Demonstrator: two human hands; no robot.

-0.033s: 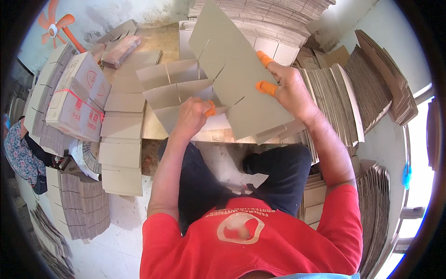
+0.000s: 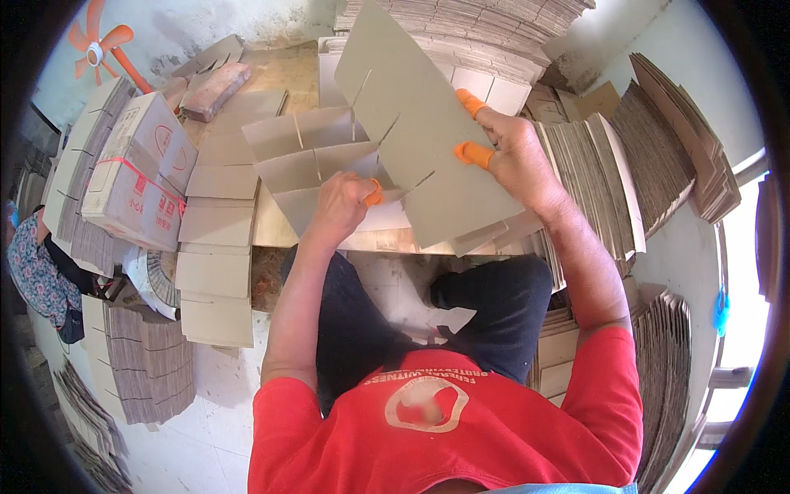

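My right hand (image 2: 517, 158), with orange finger covers, grips the right edge of a slotted grey cardboard sheet (image 2: 428, 123). The sheet is held tilted, with several short slits along its left side. My left hand (image 2: 344, 204) is closed at the near edge of a partly assembled cardboard divider (image 2: 298, 196), one orange cover on its finger. Upright strips of the divider cross one another and meet the sheet's slits at its left side. The left fingertips are partly hidden, so the exact pinch point cannot be seen. More cardboard pieces (image 2: 481, 239) lie below the sheet's lower right corner.
A wooden table (image 2: 276, 226) lies under the work. On the left are overlapping cardboard sheets (image 2: 216, 263), a taped carton (image 2: 136, 177), a brick (image 2: 216, 90) and an orange fan (image 2: 97, 53). Stacked cardboard (image 2: 580, 177) stands on the right. Another person's patterned sleeve (image 2: 41, 267) shows far left.
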